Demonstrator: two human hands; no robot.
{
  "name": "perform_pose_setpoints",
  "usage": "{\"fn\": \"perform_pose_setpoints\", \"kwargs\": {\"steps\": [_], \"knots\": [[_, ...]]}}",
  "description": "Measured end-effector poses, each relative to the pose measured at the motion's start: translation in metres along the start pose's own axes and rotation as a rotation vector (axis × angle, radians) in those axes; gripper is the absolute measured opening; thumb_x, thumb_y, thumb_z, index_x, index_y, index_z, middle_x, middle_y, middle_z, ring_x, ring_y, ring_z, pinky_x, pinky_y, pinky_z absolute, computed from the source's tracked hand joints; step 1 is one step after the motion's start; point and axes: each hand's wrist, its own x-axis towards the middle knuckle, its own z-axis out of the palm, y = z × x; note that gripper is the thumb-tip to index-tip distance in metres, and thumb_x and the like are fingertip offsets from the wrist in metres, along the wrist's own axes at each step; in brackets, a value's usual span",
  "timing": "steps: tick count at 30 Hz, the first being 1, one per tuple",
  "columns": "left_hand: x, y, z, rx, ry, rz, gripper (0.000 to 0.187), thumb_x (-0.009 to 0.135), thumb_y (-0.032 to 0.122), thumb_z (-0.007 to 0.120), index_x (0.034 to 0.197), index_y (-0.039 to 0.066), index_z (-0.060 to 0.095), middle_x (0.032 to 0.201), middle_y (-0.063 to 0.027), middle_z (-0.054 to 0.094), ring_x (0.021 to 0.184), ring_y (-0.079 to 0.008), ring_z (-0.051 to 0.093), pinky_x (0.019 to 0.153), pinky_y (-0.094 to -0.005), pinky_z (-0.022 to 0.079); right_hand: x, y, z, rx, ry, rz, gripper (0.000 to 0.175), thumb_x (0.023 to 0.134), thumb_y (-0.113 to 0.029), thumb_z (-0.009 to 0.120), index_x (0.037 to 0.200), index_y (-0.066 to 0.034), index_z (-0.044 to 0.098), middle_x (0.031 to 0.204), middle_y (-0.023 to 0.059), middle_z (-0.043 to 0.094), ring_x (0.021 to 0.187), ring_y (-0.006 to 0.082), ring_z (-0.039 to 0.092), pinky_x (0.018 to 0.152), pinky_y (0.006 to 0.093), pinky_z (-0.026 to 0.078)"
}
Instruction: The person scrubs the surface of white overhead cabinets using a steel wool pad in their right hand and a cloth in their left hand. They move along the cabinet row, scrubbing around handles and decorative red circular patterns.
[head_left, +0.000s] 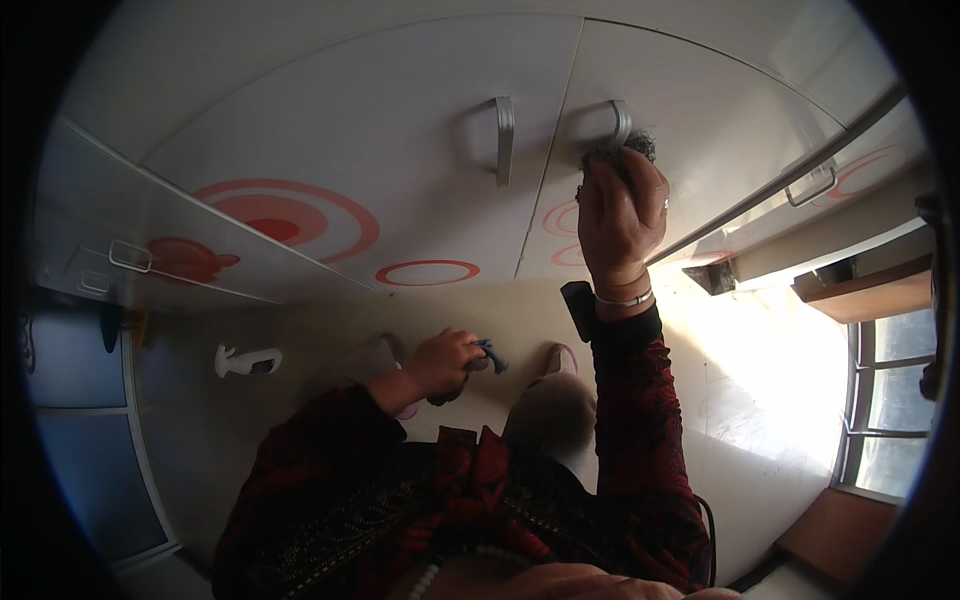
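Note:
My right hand is raised at the upper right, its fingers closed on a dark, fuzzy scouring pad. The pad is at the lower end of a curved metal handle on a pale cabinet door. A second metal handle stands on the door to its left, with no hand on it. Low in front of my body, my left hand grips a crumpled blue-grey cloth; part of the cloth is hidden by the fingers.
Red circle patterns decorate the doors. A white spray bottle is on the floor at the left. Further cabinet fronts with wire handles run along the left. Strong sunlight falls on the floor at the right, near a barred window.

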Motion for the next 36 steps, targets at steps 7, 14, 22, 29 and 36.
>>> {"fn": "perform_pose_setpoints", "kwargs": {"steps": [7,14,22,29,36], "knots": [[0.0,0.001,-0.002,-0.019,-0.032,-0.014,0.027,0.074,0.009,0.06,0.1,0.014,0.067,0.112,-0.0052,0.058,0.102,-0.0289,0.053,0.084,-0.0396,0.048,0.047,0.014,0.001,-0.124,-0.198,0.105,0.014,0.073,-0.001,0.071,0.084,-0.0083,0.067,0.091,0.0038,0.062,0.08,0.0213,0.061,0.069,0.0292,0.051],[0.002,0.002,-0.001,-0.016,0.023,-0.015,0.024,0.076,0.012,0.06,0.099,0.014,0.067,0.108,-0.0038,0.059,0.102,-0.0269,0.054,0.084,-0.0388,0.048,-0.027,0.004,-0.005,-0.155,-0.256,0.106,0.025,0.068,0.0,0.068,0.09,-0.0121,0.066,0.098,0.0021,0.052,0.084,0.0226,0.055,0.07,0.0336,0.049],[0.003,-0.004,0.0,0.017,-0.006,-0.064,0.022,0.08,0.017,0.059,0.1,0.016,0.067,0.108,-0.0032,0.059,0.103,-0.0259,0.054,0.085,-0.0385,0.047,0.005,0.028,-0.026,-0.165,-0.1,0.198,0.022,0.073,-0.005,0.069,0.093,-0.0125,0.064,0.097,0.0026,0.059,0.082,0.0238,0.06,0.066,0.0329,0.052],[0.004,-0.004,-0.002,-0.032,0.024,-0.026,0.025,0.078,0.014,0.06,0.102,0.014,0.067,0.108,-0.0043,0.058,0.103,-0.0278,0.054,0.086,-0.0393,0.047,0.03,0.085,-0.015,-0.24,0.129,0.079,0.017,0.075,-0.003,0.067,0.091,-0.0101,0.063,0.096,0.0056,0.059,0.084,0.0242,0.057,0.072,0.0344,0.049],[0.004,-0.01,0.008,-0.038,-0.009,0.052,0.026,0.075,0.009,0.058,0.099,0.013,0.067,0.104,-0.006,0.059,0.099,-0.0297,0.055,0.084,-0.0407,0.047,0.054,0.065,-0.01,-0.224,0.276,0.32,0.017,0.071,-0.004,0.067,0.086,-0.0122,0.064,0.092,0.0036,0.057,0.083,0.0219,0.056,0.074,0.0326,0.048]]}}
